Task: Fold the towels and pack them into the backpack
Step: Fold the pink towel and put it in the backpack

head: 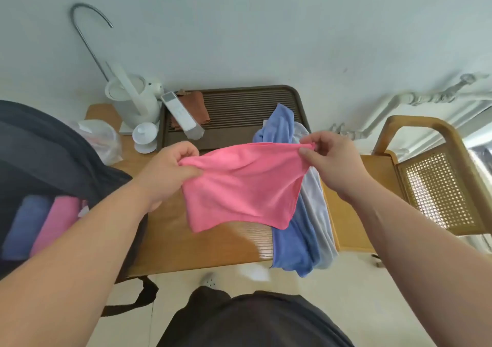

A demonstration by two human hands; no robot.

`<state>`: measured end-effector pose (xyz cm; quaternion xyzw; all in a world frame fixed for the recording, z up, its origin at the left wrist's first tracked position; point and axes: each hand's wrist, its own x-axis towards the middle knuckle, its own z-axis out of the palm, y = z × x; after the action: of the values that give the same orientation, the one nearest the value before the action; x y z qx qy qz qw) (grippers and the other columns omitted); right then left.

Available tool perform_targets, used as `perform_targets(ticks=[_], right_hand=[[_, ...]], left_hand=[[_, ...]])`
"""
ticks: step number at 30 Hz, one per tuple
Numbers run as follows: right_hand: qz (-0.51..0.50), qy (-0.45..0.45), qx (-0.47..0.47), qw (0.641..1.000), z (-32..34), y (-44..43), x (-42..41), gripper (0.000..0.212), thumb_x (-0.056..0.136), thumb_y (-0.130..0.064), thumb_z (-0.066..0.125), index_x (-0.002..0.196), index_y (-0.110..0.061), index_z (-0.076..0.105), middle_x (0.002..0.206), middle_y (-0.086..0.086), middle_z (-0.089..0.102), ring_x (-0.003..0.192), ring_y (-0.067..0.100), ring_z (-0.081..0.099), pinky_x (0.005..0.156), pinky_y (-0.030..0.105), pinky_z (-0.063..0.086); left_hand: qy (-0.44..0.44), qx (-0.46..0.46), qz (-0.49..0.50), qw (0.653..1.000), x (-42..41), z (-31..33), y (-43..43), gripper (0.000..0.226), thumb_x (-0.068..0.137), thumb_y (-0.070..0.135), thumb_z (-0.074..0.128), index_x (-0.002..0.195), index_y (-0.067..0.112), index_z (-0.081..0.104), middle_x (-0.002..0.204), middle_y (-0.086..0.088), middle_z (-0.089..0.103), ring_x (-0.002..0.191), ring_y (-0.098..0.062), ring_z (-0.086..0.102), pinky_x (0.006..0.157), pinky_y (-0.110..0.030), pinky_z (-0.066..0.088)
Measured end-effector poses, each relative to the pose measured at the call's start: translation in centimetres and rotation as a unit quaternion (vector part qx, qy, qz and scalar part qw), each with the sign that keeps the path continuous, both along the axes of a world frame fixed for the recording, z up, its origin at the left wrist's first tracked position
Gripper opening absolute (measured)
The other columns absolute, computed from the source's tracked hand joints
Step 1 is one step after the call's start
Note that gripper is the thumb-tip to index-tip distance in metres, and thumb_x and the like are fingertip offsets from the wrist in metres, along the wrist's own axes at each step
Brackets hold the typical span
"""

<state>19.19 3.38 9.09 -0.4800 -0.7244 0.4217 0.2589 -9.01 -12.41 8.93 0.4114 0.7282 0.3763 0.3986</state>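
No text, brand, number or sign is legible. The white remote-like bar [182, 116] beyond the left hand [166, 172] shows faint grey marks, too blurred to read. A white tag [84, 209] in the backpack [40, 147], left of that hand, is likewise unreadable.

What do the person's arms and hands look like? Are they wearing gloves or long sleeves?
No gloves or sleeves in view: left hand, right hand, left arm and right arm are all bare. No watch, ring or bracelet shows. Below, the person wears dark clothing.
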Motion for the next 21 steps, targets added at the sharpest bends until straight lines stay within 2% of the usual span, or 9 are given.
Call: perform_targets(ticks=[2,4,6,8,11,14,16,18,21], right_hand=[[0.01,0.019,0.027,0.999,2.3,0.8,1.4,0.013,0.086,-0.014,0.073,0.094,-0.025,0.075,0.083,-0.001,0.072,0.081,0.023,0.067,0.077,0.04,0.056],[0.023,0.051,0.055,0.997,4.7,1.4,2.7,0.018,0.088,-0.009,0.069,0.089,-0.026,0.075,0.081,-0.001,0.072,0.077,0.015,0.065,0.073,0.035,0.054],[0.034,0.088,0.066,0.993,6.9,1.9,3.9,0.025,0.092,-0.005,0.063,0.089,-0.027,0.073,0.083,-0.002,0.071,0.077,0.01,0.062,0.074,0.03,0.052],[0.042,0.106,0.071,0.991,8.8,2.6,5.1,0.027,0.095,-0.003,0.058,0.091,-0.026,0.073,0.084,-0.005,0.07,0.079,0.008,0.061,0.079,0.033,0.053],[0.046,0.113,0.087,0.989,11.3,3.4,6.4,0.027,0.095,-0.005,0.059,0.091,-0.026,0.074,0.084,0.0,0.07,0.078,0.012,0.062,0.083,0.043,0.055],[0.045,0.131,0.101,0.985,13.2,3.9,7.5,0.024,0.093,-0.005,0.063,0.09,-0.026,0.075,0.087,0.001,0.074,0.081,0.013,0.066,0.087,0.044,0.056],[0.053,0.145,0.098,0.983,14.3,4.1,8.2,0.02,0.093,-0.004,0.064,0.091,-0.02,0.076,0.086,0.002,0.074,0.081,0.014,0.067,0.086,0.041,0.056],[0.074,0.17,0.065,0.98,15.1,4.2,9.0,0.015,0.095,-0.003,0.061,0.093,-0.013,0.073,0.084,0.005,0.071,0.078,0.015,0.064,0.08,0.039,0.056],[0.119,0.24,-0.082,0.96,16.2,3.9,10.2,0.017,0.098,-0.002,0.056,0.09,-0.013,0.066,0.077,0.0,0.062,0.07,0.012,0.054,0.071,0.031,0.048]], left_hand=[[0.003,0.026,-0.004,1.0,0.8,2.8,-0.6,0.027,0.083,-0.006,0.065,0.075,0.016,0.051,0.073,0.0,0.042,0.069,-0.014,0.037,0.061,-0.03,0.028],[0.01,0.044,-0.024,0.999,1.7,5.6,-1.0,0.028,0.081,0.001,0.071,0.074,0.023,0.054,0.074,0.001,0.047,0.07,-0.012,0.041,0.063,-0.029,0.033],[0.011,0.053,-0.048,0.997,2.8,8.2,-0.9,0.017,0.079,0.01,0.072,0.085,0.025,0.066,0.087,-0.004,0.062,0.08,-0.013,0.054,0.072,-0.032,0.042],[0.021,0.063,-0.048,0.997,3.7,10.2,-0.6,0.022,0.084,0.005,0.068,0.098,0.022,0.071,0.1,-0.003,0.068,0.09,-0.011,0.059,0.079,-0.03,0.046],[0.077,0.067,-0.026,0.994,4.8,12.4,0.1,0.03,0.087,-0.006,0.063,0.086,0.022,0.071,0.084,0.003,0.065,0.08,-0.009,0.056,0.072,-0.027,0.044],[0.171,0.07,0.012,0.983,5.4,14.0,0.7,0.029,0.075,-0.01,0.067,0.072,0.018,0.07,0.07,0.001,0.065,0.066,-0.01,0.057,0.064,-0.029,0.047],[0.189,0.086,0.025,0.978,6.0,14.8,0.9,0.023,0.074,-0.01,0.071,0.07,0.012,0.07,0.066,-0.006,0.066,0.061,-0.011,0.057,0.057,-0.025,0.048],[0.194,0.103,0.027,0.975,6.3,15.4,1.0,0.015,0.074,-0.005,0.077,0.07,0.005,0.068,0.066,-0.016,0.065,0.06,-0.014,0.055,0.056,-0.026,0.043],[0.174,0.127,0.018,0.976,6.3,16.1,0.9,0.03,0.07,0.01,0.088,0.069,-0.003,0.061,0.061,-0.012,0.055,0.057,-0.013,0.048,0.057,-0.025,0.038]])
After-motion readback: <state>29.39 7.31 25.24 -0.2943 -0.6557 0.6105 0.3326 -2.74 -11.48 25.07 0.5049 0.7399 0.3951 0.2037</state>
